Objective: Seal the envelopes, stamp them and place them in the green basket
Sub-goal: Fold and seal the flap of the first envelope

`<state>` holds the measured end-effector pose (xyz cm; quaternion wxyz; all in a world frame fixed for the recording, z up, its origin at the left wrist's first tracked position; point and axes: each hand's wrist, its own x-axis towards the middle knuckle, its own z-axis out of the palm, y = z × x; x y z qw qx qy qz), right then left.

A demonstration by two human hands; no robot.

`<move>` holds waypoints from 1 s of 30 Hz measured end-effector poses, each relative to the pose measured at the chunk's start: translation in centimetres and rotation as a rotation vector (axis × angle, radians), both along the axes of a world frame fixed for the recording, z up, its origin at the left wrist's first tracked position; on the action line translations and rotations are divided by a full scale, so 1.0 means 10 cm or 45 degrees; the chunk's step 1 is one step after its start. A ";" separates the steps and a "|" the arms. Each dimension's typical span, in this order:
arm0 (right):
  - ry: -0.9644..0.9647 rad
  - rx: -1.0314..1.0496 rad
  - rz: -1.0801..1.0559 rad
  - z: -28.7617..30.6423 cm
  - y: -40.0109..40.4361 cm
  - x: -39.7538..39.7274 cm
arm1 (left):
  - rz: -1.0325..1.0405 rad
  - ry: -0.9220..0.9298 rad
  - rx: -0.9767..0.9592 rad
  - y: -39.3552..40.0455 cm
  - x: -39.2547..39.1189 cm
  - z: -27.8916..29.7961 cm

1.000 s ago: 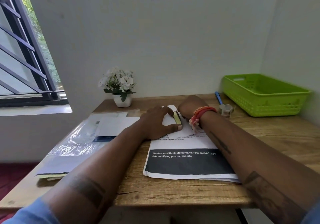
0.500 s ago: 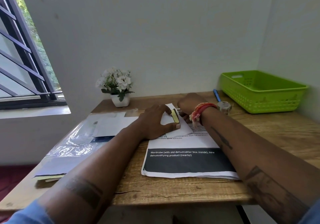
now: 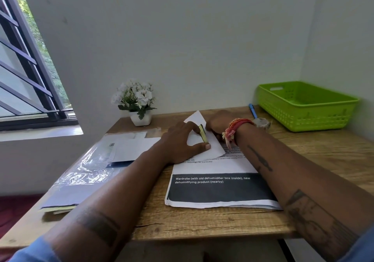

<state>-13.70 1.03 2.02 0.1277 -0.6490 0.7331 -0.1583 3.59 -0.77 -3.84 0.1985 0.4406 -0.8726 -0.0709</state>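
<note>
Taking the green basket (image 3: 303, 108) as landmark: it sits in the far right corner of the worktop (image 3: 202, 221), close against both walls, its top open from above and from the near side. Just left of it a blue pen (image 3: 252, 111) and a tape roll (image 3: 262, 122) stand in the low path. Bare wood lies nearer than the basket. Further left, a printed paper stack (image 3: 218, 191), then plastic-wrapped papers (image 3: 85, 170) and a flower pot (image 3: 139, 108) take up the surface.
</note>
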 end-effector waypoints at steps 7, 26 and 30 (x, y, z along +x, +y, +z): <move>-0.253 -0.273 -0.148 -0.08 -0.04 -0.36 | 0.061 -0.115 0.059 0.01 -0.01 0.00; -0.192 -0.525 -0.309 -0.03 0.12 -0.31 | 0.018 0.030 0.030 0.04 -0.03 0.03; -0.165 -0.548 -0.285 -0.04 0.13 -0.29 | 0.014 0.046 0.035 0.03 -0.03 0.03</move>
